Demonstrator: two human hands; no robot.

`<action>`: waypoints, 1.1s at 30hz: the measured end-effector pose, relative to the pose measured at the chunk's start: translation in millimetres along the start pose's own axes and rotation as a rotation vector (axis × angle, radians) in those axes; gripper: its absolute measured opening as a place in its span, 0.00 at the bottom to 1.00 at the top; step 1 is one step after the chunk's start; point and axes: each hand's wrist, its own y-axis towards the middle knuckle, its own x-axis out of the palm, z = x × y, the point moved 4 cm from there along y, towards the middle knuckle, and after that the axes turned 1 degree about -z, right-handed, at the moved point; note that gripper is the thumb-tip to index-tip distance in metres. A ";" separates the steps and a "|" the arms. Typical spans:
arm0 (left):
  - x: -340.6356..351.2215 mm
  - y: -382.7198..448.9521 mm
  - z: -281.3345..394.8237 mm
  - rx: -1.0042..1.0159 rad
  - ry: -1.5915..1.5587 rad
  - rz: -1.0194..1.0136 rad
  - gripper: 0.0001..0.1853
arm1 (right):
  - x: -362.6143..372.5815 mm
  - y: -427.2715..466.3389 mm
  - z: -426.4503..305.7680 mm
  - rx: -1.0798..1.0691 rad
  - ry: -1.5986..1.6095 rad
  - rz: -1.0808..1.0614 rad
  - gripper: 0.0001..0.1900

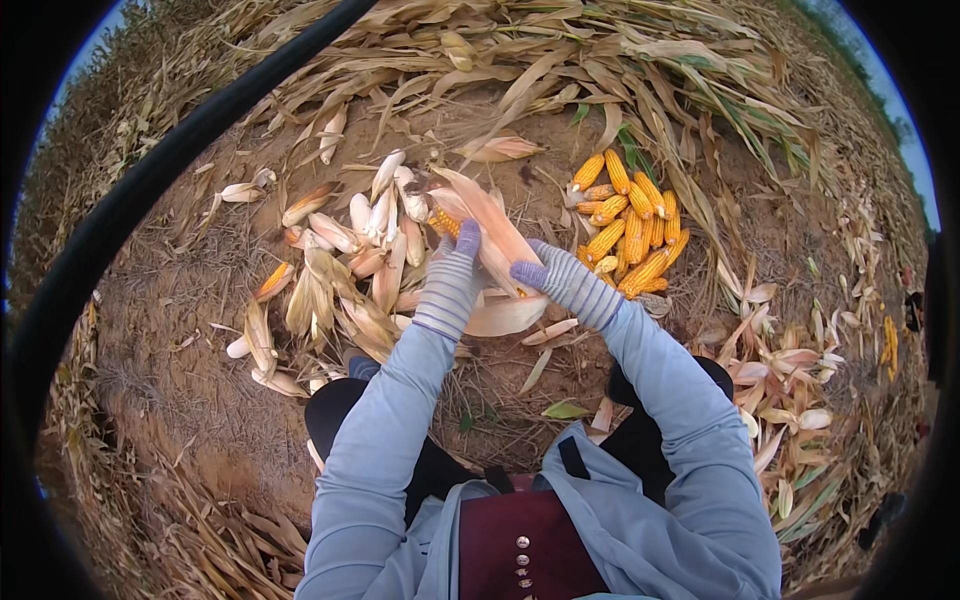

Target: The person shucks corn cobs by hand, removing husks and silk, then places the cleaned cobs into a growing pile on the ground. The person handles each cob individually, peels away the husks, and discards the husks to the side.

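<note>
Both hands wear striped, light knit gloves with purple fingertips. My left hand (pixel 450 281) grips a partly husked ear of corn (pixel 444 223), its yellow kernels showing beyond the thumb. Pale pinkish husk leaves (pixel 491 225) stand out from that ear, and one curls below between the hands. My right hand (pixel 566 277) has its thumb over the husk at the right side; its other fingers are partly hidden. Left of the hands lie several ears in their husks (pixel 337 232). A pile of bare yellow corn ears (pixel 634 232) sits just beyond my right hand.
Dry corn stalks and leaves (pixel 525 52) form a thick bank at the far side. Loose husks (pixel 780 375) are strewn on the soil at right. More yellow ears (pixel 889 349) lie at the far right. A dark, curved strap or cable (pixel 150 172) crosses the view at left.
</note>
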 end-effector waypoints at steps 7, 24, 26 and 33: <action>-21.9 17.9 -4.2 0.155 0.214 0.077 0.30 | 11.4 1.0 -16.5 0.009 -0.217 0.102 0.25; -22.7 21.8 -6.9 0.052 -0.286 -0.025 0.38 | -45.4 15.0 19.4 -0.065 0.926 0.475 0.12; -22.9 21.1 -7.4 0.001 -0.343 -0.024 0.38 | -38.1 14.1 11.9 -0.078 1.019 0.455 0.12; -11.2 10.2 -5.6 -0.033 -0.315 0.067 0.34 | -14.8 -1.3 -13.5 0.105 1.009 0.393 0.14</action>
